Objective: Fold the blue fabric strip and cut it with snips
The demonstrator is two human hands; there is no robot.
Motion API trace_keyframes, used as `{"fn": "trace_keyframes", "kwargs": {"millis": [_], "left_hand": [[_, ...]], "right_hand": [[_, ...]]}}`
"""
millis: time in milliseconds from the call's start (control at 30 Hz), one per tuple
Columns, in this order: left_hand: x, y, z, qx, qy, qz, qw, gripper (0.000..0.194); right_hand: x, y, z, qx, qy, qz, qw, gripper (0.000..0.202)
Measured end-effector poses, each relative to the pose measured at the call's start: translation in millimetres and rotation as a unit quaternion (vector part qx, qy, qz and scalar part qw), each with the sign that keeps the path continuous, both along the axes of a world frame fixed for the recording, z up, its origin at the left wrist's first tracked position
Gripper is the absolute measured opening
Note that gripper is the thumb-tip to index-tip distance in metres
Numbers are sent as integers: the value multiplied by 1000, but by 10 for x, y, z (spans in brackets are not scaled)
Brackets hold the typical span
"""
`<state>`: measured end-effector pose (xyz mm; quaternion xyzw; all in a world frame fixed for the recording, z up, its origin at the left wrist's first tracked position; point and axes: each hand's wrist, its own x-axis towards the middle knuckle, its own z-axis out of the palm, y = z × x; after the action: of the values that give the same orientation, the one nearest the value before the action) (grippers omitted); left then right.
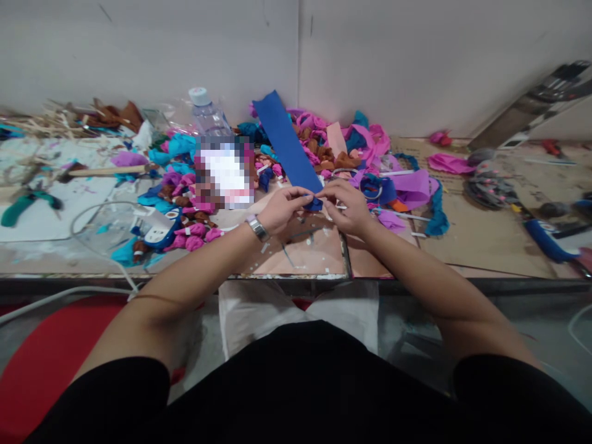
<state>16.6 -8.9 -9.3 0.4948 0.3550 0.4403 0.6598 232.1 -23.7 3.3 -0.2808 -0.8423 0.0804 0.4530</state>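
Observation:
A long dark blue strip [289, 145], fabric or crepe paper by its look, slants back over the heap from between my hands. My left hand [285, 209], with a metal watch at the wrist, pinches the strip's near end between thumb and fingers. Close beside it, my right hand [346, 206] pinches the same end, fingertips almost touching the left ones. The near end looks folded or gathered there; the fingers partly hide it. Behind lies a heap of bunched pink, brown and teal pieces [319, 145].
A clear bottle [210, 114] and a blurred-out bright object [226, 172] stand left of the strip. Green-handled pliers [28, 203], a wooden stick [108, 171] and a blue-white power strip [161, 228] lie further left. Purple strips [411, 188] and cardboard [467, 228] are at right.

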Motion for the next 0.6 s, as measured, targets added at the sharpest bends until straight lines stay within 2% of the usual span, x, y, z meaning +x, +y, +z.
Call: {"fn": "trace_keyframes", "kwargs": {"millis": [167, 333, 600], "left_hand": [[-7, 7, -38, 27, 27, -17, 999, 45], [-16, 7, -40, 54, 54, -18, 997, 43], [-12, 3, -37, 95, 93, -11, 991, 47]], "right_hand": [[-21, 4, -24, -42, 1, -15, 999, 15], [-53, 18, -61, -71, 30, -65, 995, 14], [-138, -7, -126, -188, 119, -120, 967, 14]]}}
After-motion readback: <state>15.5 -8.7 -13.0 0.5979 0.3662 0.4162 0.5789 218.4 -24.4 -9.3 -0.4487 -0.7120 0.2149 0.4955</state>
